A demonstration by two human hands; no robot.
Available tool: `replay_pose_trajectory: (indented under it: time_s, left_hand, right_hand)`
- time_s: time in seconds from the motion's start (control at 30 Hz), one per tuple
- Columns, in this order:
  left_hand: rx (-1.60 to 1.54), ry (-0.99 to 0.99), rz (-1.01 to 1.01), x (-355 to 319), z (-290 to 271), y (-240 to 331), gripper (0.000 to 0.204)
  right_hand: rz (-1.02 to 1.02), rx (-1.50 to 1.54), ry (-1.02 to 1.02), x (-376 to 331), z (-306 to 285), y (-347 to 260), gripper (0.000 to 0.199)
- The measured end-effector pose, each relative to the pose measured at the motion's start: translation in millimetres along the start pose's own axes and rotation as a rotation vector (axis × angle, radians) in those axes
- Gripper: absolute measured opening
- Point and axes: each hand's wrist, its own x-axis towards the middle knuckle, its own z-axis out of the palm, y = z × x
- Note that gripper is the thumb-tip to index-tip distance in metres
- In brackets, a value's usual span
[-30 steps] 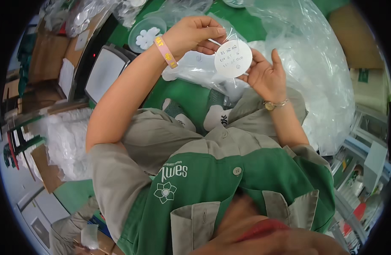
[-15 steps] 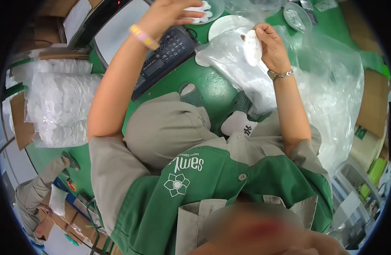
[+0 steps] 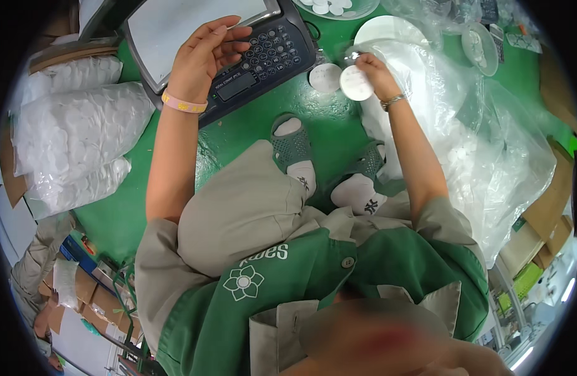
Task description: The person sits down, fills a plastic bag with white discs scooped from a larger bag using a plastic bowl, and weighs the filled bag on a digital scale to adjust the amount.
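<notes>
My right hand [image 3: 379, 76] grips a white round disc [image 3: 356, 84] by its edge, with faint marks on its face. Just left of it, a second white disc [image 3: 325, 78] lies on the green floor. My left hand [image 3: 208, 53] hovers over the dark counting scale [image 3: 238, 86], fingers apart and nothing in them. The scale's pale pan [image 3: 182, 34] is bare where it shows. A clear bowl [image 3: 367, 9] with several small white discs stands beyond the scale. A large clear plastic bag [image 3: 445, 131] of white pieces lies by my right forearm.
Stuffed clear bags of white pieces [image 3: 69, 135] stand at the left. A larger white disc [image 3: 392, 30] and a second clear bowl [image 3: 480, 49] are at the far right. Cardboard boxes [image 3: 539, 207] line the right edge. Another person's sleeve [image 3: 34, 269] shows lower left.
My left hand has drawn back from the far bowl to above the scale. My right hand has come left and lower, the disc's face turning more toward view. The whole view has shifted.
</notes>
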Motion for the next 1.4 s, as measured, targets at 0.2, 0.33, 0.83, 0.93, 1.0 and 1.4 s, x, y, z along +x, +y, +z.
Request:
replay_pose_trajectory:
  time_s: [0.2,0.33,0.83,0.93,1.0,1.4]
  left_hand:
    - [0.022,-0.055,-0.027,7.4,0.4,-5.4,0.033]
    - [-0.025,-0.054,-0.038,9.6,0.9,-8.6,0.033]
    - [-0.056,-0.003,-0.056,9.7,-0.4,-10.6,0.031]
    - [-0.051,-0.015,-0.065,13.7,3.0,-10.5,0.031]
    - [-0.058,-0.027,-0.06,14.9,9.5,-10.5,0.028]
    - [-0.006,-0.078,-0.073,14.4,13.2,-21.1,0.034]
  right_hand:
    - [-0.37,-0.96,0.396,23.5,65.4,31.8,0.016]
    - [-0.161,-0.84,0.48,47.8,49.1,29.2,0.023]
    - [-0.033,-0.437,0.466,21.1,27.0,16.2,0.018]
    - [-0.07,-0.422,0.373,27.7,46.8,27.0,0.026]
    - [-0.025,-0.469,0.388,26.4,62.3,23.3,0.03]
    - [-0.492,-1.045,0.648,-91.6,26.2,-17.1,0.043]
